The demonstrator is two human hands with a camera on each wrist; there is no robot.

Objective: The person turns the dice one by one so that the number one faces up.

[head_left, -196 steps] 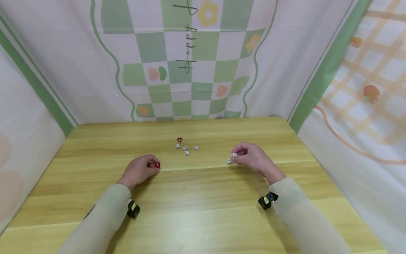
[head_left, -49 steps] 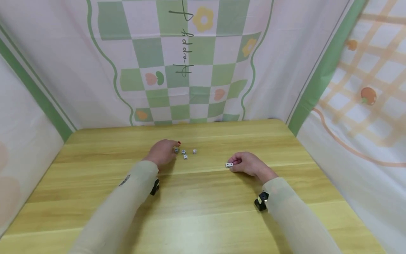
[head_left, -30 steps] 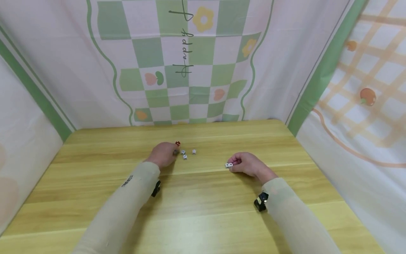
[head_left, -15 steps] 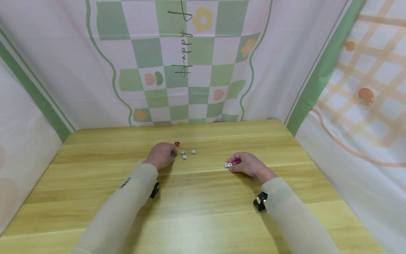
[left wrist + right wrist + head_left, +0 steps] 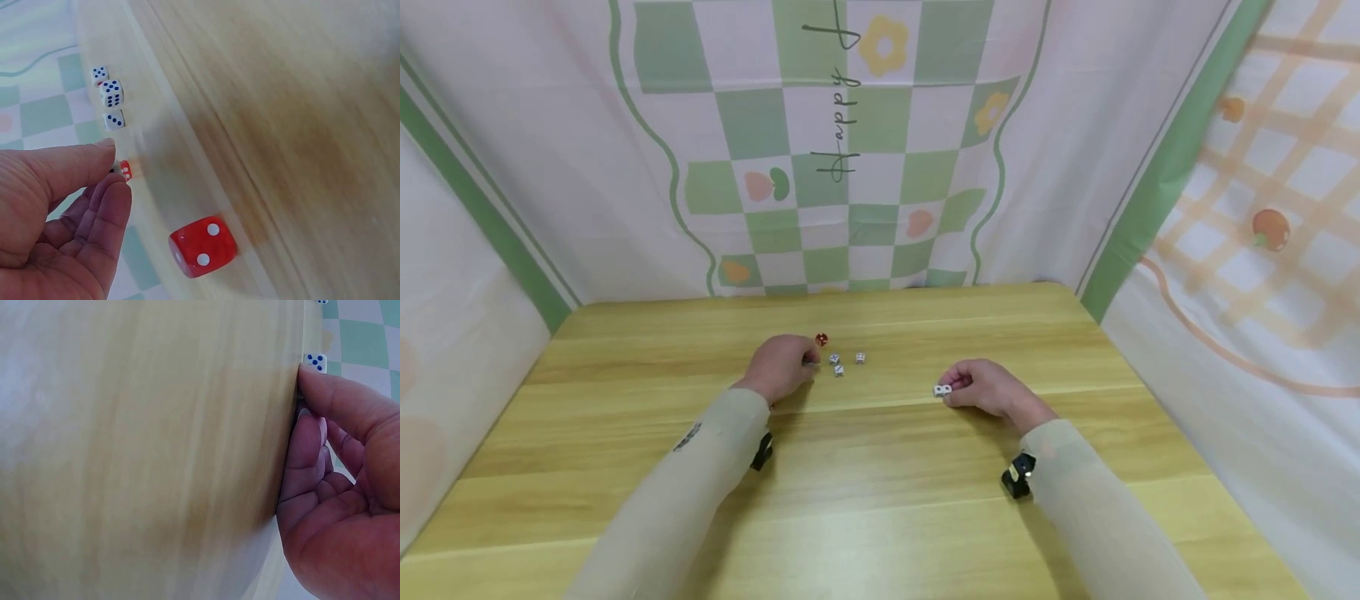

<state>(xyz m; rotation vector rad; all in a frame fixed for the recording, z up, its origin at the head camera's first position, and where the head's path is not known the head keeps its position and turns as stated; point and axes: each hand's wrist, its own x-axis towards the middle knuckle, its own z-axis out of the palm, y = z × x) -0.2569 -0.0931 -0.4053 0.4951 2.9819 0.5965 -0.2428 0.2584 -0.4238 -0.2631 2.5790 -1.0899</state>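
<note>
My left hand point(image 5: 781, 367) reaches to the left side of a small group of dice, thumb and index finger pinching a white die point(image 5: 115, 168) that is mostly hidden. Behind those fingertips lies a small red die point(image 5: 822, 339). Close to the group stand three white dice, one point(image 5: 834, 359) nearest my hand, another point(image 5: 839, 371) just in front and a third point(image 5: 861, 358) to the right. A larger-looking red die point(image 5: 203, 247) rests on the table by my left wrist. My right hand point(image 5: 988, 390) pinches a white die point(image 5: 947, 389) beside another white die point(image 5: 937, 391).
The wooden table point(image 5: 865, 483) ends at a patterned cloth point(image 5: 880, 183) hanging behind it, with more cloth at both sides. Black wrist cameras sit under the left sleeve point(image 5: 762, 451) and the right sleeve point(image 5: 1018, 476).
My left hand left the red die on the table, moved up to the group and took a white die, drawing it slightly left. My right hand brought its die against the other white one.
</note>
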